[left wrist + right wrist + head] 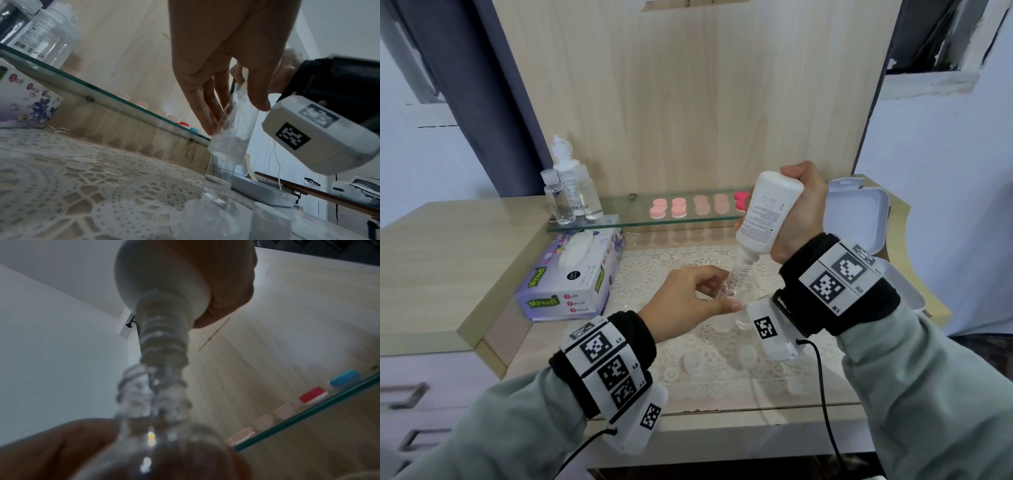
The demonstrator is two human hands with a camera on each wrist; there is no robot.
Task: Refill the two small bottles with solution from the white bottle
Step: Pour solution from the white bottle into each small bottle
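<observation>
My right hand (799,209) grips the white bottle (770,212) upside down, its nozzle (744,263) pointing into the mouth of a small clear bottle (729,291). My left hand (719,291) pinches that bottle between thumb and fingers, slightly tilted above the lace mat (650,274). In the right wrist view the white bottle's threaded nozzle (164,340) meets the clear bottle's neck (152,394). The left wrist view shows the held bottle (233,128) and, below it, a second clear bottle (218,178) standing on the mat. Two clear caps (693,363) lie close by.
A tissue box (571,274) lies left of the mat. The glass shelf (619,224) behind carries several bottles (571,185) and a row of pink lens cases (678,207). An open white case (859,212) sits at the right. The desk's front edge is near my wrists.
</observation>
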